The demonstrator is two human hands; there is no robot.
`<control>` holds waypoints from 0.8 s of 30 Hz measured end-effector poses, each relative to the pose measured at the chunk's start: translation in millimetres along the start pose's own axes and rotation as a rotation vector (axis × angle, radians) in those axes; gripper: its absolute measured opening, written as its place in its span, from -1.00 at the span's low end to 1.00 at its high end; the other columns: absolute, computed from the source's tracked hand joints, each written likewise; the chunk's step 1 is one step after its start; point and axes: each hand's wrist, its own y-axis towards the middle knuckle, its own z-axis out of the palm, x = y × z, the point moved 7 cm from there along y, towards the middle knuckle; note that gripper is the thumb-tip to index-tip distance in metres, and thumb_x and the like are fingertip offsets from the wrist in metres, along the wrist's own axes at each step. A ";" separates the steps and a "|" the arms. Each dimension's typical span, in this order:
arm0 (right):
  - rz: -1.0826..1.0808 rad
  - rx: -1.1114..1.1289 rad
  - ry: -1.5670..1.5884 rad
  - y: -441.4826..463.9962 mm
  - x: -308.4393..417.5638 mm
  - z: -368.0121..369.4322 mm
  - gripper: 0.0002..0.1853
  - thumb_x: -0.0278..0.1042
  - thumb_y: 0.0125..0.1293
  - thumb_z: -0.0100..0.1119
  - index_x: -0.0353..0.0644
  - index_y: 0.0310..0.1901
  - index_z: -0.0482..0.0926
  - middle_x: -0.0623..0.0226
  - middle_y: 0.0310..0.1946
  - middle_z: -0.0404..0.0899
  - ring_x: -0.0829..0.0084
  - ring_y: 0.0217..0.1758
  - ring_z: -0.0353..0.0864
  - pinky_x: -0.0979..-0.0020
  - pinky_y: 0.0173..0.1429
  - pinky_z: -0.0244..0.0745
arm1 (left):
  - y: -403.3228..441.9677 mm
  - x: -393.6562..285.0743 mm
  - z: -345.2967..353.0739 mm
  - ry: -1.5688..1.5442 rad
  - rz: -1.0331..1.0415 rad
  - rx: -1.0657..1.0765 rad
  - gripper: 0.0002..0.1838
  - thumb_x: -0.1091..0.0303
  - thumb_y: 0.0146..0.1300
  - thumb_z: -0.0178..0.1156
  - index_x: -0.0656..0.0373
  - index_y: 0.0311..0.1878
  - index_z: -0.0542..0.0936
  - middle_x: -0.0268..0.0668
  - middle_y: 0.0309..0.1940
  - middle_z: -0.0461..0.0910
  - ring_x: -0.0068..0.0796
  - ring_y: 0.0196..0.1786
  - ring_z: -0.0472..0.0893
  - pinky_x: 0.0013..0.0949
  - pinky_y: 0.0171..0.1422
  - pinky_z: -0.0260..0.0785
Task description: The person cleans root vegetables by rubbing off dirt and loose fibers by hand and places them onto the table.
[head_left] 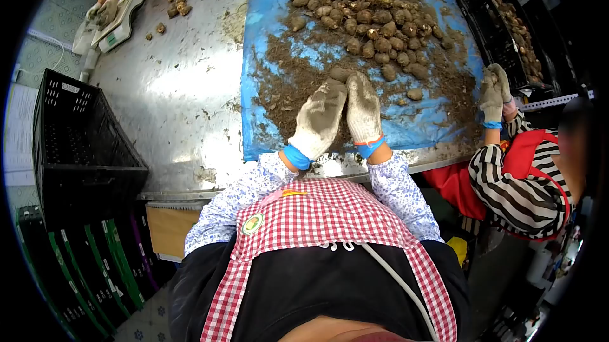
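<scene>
My left hand (pixel 321 113), in a soiled white glove with a blue band at the wrist, reaches over the blue sheet (pixel 252 82). Beside it is my right hand (pixel 363 108), gloved the same way, its fingertips close to the left ones. Both hands have their fingers together around a brown tuber (pixel 340 74) at the fingertips. Loose brown soil (pixel 279 85) lies around them. Just beyond, a large heap of round brown tubers (pixel 380 28) covers the sheet, and a single tuber (pixel 414 94) sits apart to the right.
An empty-looking black crate (pixel 95 177) stands at the left. A person's gloved hands (pixel 104 11) are at a scale (pixel 120 28) at upper left. At right, a co-worker's gloved hands (pixel 495 91) are near a black crate of tubers (pixel 517 37). Tubers (pixel 181 7) lie on the metal table (pixel 184 101).
</scene>
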 end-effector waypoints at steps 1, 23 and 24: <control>0.054 -0.010 0.096 1.3 -5.6 0.6 -0.64 -0.18 0.52 -0.17 -0.29 0.03 0.51 0.09 -0.19 0.64 0.26 -0.17 0.65 0.32 -0.09 0.55 | 3.0 -1.1 -10.7 0.167 0.023 -0.001 -0.64 0.11 0.33 0.07 0.20 0.02 0.48 -0.15 -0.16 0.55 -0.43 -0.04 0.52 -0.45 0.04 0.38; 0.677 0.134 0.139 -10.5 -59.6 9.1 -0.67 -0.16 0.46 -0.12 -0.27 -0.12 0.53 0.30 -0.35 0.58 0.36 -0.29 0.58 0.25 -0.29 0.46 | -13.6 -47.5 64.6 2.148 0.881 0.506 -0.87 0.33 0.25 0.19 0.15 -0.20 0.56 -0.28 -0.46 0.60 -0.22 -0.50 0.58 -0.28 -0.47 0.43; 0.603 0.134 0.002 -7.2 -60.1 4.6 -0.68 -0.18 0.45 -0.11 -0.27 -0.12 0.53 0.29 -0.36 0.58 0.34 -0.34 0.57 0.25 -0.34 0.45 | -8.6 -44.1 48.5 2.128 0.875 0.482 -0.84 0.40 0.26 0.15 0.23 -0.14 0.54 -0.22 -0.44 0.59 -0.25 -0.45 0.60 -0.29 -0.42 0.44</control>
